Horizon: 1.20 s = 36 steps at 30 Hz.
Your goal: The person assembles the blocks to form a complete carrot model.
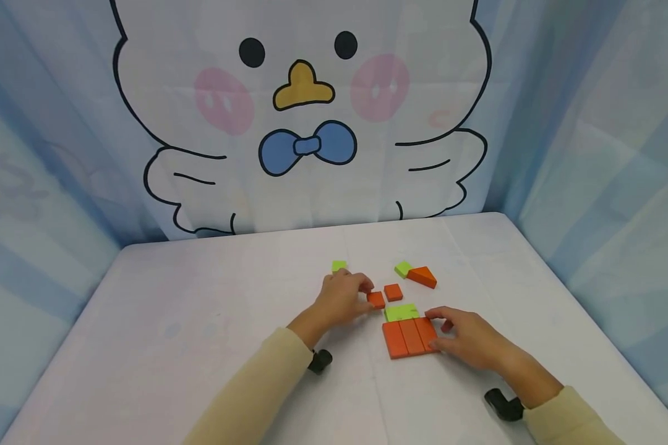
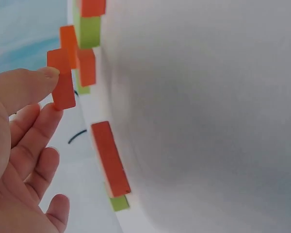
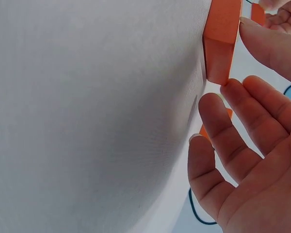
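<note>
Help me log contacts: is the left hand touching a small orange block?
Touching: the left wrist view shows the left hand pinching the small orange block between its fingers.

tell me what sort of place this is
Probably a small play or filming corner: a white table, a cartoon-printed curtain behind it, and orange blocks and green blocks on top.

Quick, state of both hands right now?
Left hand: closed, holding a small orange block between thumb and fingers.
Right hand: closed, thumb and fingertip gripping the rightmost long orange block; grip firmness can't be told.
</note>
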{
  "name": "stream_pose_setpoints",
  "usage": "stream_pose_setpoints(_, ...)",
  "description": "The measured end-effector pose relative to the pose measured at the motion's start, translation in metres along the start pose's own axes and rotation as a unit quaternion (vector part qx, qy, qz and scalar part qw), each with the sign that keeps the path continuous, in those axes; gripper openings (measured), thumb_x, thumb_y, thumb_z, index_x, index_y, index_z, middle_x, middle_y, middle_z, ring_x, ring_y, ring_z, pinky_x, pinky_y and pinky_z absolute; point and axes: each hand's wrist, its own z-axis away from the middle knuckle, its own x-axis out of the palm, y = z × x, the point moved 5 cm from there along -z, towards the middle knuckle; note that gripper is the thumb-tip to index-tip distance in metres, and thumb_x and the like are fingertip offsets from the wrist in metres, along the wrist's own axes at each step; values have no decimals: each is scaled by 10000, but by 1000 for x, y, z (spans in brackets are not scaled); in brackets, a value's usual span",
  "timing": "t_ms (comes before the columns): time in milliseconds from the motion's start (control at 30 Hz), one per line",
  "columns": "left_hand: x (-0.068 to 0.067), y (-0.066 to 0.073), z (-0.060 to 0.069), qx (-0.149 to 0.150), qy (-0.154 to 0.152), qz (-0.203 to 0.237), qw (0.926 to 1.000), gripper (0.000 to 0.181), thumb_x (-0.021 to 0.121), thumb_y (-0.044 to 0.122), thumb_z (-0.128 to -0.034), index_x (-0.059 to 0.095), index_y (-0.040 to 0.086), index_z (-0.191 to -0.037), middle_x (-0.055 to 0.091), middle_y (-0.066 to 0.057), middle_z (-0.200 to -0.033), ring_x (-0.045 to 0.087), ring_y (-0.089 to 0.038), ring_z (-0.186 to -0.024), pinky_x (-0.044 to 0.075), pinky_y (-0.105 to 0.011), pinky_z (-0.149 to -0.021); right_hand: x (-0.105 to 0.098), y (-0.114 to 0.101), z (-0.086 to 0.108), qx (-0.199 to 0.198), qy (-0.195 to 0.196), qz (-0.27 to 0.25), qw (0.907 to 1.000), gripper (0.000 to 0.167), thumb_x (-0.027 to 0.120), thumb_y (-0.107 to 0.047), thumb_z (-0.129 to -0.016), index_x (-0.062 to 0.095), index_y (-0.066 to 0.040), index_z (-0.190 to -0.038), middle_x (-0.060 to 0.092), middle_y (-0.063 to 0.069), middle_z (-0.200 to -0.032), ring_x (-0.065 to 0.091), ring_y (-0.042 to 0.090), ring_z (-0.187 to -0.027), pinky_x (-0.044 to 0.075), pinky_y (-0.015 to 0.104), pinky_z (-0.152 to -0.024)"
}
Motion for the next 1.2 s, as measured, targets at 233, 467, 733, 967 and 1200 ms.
stream_pose_setpoints(233,4,21,19,506,-108,-7,9987,281,791,294,-878,701,178,-1117,666,130,-995,516,-153,-1068,380,-377,-958,-1,0,1,16,-7,35,10000,546,787,-260,-873,587,-92,-1352,620,5,-1063,554,187,-919,494,378,-769)
stream_pose_setpoints(467,17,36,33,695,-293,34,9971,261,803,286,-871,699,181,-1086,637,139,-911,507,-129,-1005,378,-349,-928,0,0,1,-47,10,32,10000,542,780,-263,-877,585,-88,-1352,624,7,-1062,560,190,-921,491,390,-781)
stream_pose_setpoints(733,30,47,44,827,-354,76,9959,271,824,301,-849,715,179,-1066,630,155,-883,511,-102,-974,382,-312,-891,0,-1,2,-132,42,-32,9999,533,776,-237,-878,587,-79,-1350,629,11,-1080,563,193,-929,489,384,-785)
stream_pose_setpoints(967,38,52,48,802,-481,224,9954,278,835,327,-835,722,190,-1049,563,170,-829,463,-60,-903,370,-281,-849,0,-1,2,-135,50,-47,9999,534,782,-235,-873,591,-80,-1347,629,9,-1085,561,190,-927,485,375,-783)
stream_pose_setpoints(1200,41,56,51,838,-594,322,9942,294,833,353,-835,721,202,-1062,553,183,-830,451,-47,-890,365,-268,-825,0,-1,1,-130,33,-38,9999,537,788,-235,-871,590,-78,-1344,629,19,-1141,560,195,-937,488,367,-777)
